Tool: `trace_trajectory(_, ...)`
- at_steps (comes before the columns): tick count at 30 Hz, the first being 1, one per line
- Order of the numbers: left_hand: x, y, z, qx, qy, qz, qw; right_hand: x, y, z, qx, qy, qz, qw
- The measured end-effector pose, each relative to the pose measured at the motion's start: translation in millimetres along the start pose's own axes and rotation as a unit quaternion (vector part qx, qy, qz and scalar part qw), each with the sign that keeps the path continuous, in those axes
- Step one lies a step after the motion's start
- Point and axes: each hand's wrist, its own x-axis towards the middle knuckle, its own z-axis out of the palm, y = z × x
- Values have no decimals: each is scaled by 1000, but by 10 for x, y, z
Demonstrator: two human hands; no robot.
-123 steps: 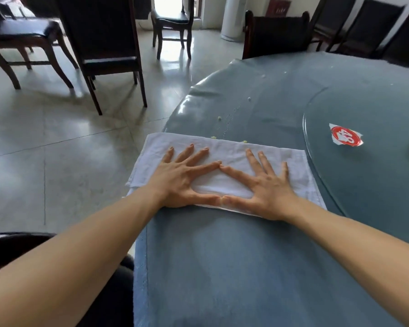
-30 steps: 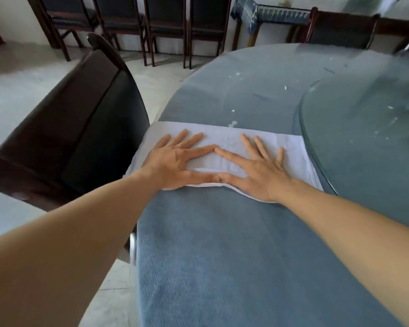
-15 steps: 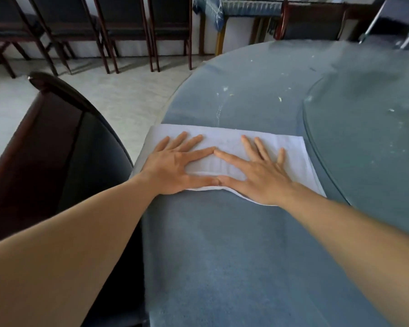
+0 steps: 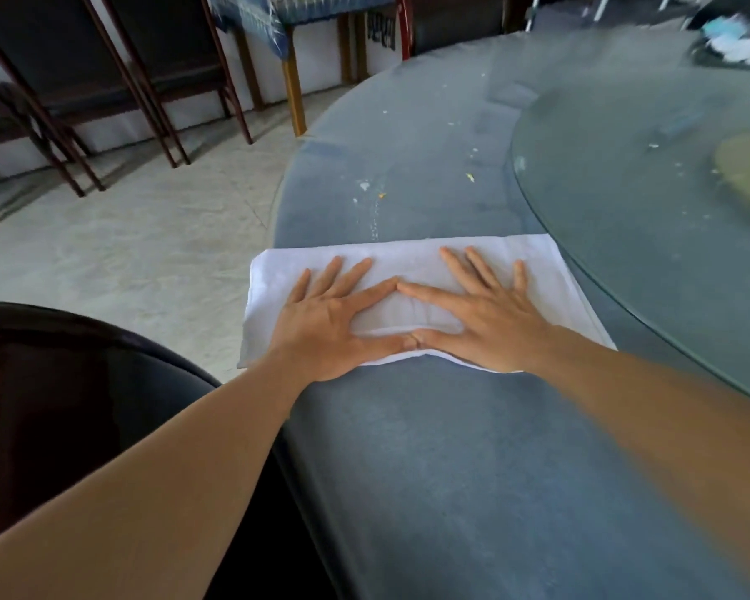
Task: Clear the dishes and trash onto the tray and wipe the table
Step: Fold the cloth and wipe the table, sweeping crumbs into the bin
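A white folded cloth (image 4: pixel 412 262) lies flat on the round table (image 4: pixel 429 469) with its blue-grey cover, close to the table's left edge. My left hand (image 4: pixel 330 322) and my right hand (image 4: pixel 481 322) both press flat on the cloth with fingers spread, thumbs and forefingers touching. Just beyond the cloth, small white and yellow crumbs (image 4: pixel 375 197) speckle the cover. A dark tray (image 4: pixel 732 41) with white and blue trash shows blurred at the far right corner.
A glass turntable (image 4: pixel 633 201) covers the table's right side, its rim near my right hand. A dark chair back (image 4: pixel 70 383) stands at the lower left beside the table. More chairs (image 4: pixel 118 80) and a small table (image 4: pixel 286 19) line the far wall.
Both hands have stayed flat on the cloth while it slid along the table's edge. The chair at the left has dropped lower in view, and a new crumbed stretch and the tray have appeared.
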Motion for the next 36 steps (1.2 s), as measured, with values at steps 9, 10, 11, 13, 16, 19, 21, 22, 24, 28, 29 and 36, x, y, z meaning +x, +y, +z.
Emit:
trace_trajectory(9,635,-284,-132,17,-12,55,998,507,62,-2,-9,15,47,999)
trace_trajectory(10,728,-316,-151,21,-14,59,998,585,77,-17,-14,12,53,998)
trace_trajectory(11,836,-352,-173,24,-17,63,998,674,90,-36,-18,10,60,998)
trace_trajectory(13,1051,-417,-217,29,-23,71,997,846,119,-78,-21,6,72,997)
trace_trajectory(16,1429,-543,-287,42,-32,95,994,1117,183,-115,-15,-1,91,996)
trace_trajectory(19,1837,-658,-347,51,-42,125,990,1385,257,-149,-11,-12,116,993)
trace_trajectory(21,2094,-719,-396,53,-45,132,989,1601,313,-204,-7,-17,126,992)
trace_trajectory(22,2218,-754,-421,53,-45,134,989,1717,338,-239,-4,-18,128,992)
trace_trajectory(24,2458,-815,-453,56,-47,143,987,1917,389,-292,-1,-22,131,991)
trace_trajectory(28,2885,-927,-486,62,-54,164,983,2231,486,-308,-8,-28,153,988)
trace_trajectory(29,2998,-948,-502,63,-53,168,982,2313,513,-325,-9,-27,159,987)
trace_trajectory(36,3829,-998,-565,70,-51,196,977,2898,771,-459,0,-37,201,979)
